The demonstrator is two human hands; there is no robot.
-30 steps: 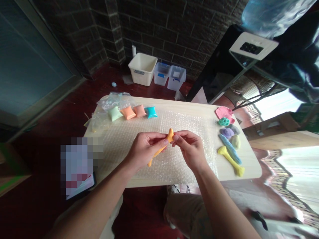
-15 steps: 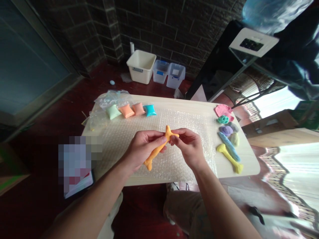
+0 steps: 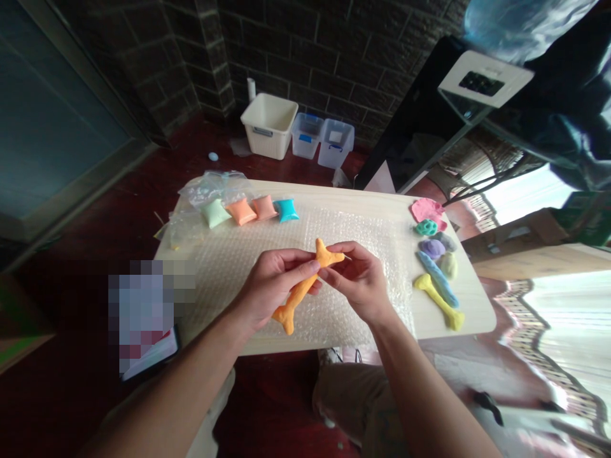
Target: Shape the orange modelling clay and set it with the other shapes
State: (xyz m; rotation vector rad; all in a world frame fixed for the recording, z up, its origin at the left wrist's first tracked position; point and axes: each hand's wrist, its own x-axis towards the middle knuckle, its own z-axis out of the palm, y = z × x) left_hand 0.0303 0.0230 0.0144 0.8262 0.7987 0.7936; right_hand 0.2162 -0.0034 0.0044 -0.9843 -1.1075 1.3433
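An orange clay bone shape (image 3: 305, 284) is held above the bubble wrap sheet (image 3: 238, 254) on a small light wooden table (image 3: 382, 210). My left hand (image 3: 274, 283) is wrapped round the shaft of the piece. My right hand (image 3: 360, 280) pinches its forked upper end with thumb and fingers. The lower knobbed end sticks out below my left hand.
Four small clay packets, green, two orange and blue (image 3: 251, 210), lie at the table's far left by clear bags (image 3: 214, 187). Finished clay shapes, among them a yellow bone (image 3: 436, 299), line the right edge. Bins (image 3: 270, 124) stand on the floor behind. A tablet (image 3: 147, 350) lies at the left.
The orange piece has been turned so more of its shaft and lower knob show. Both hands have shifted slightly left and down while my right fingers worked the forked end.
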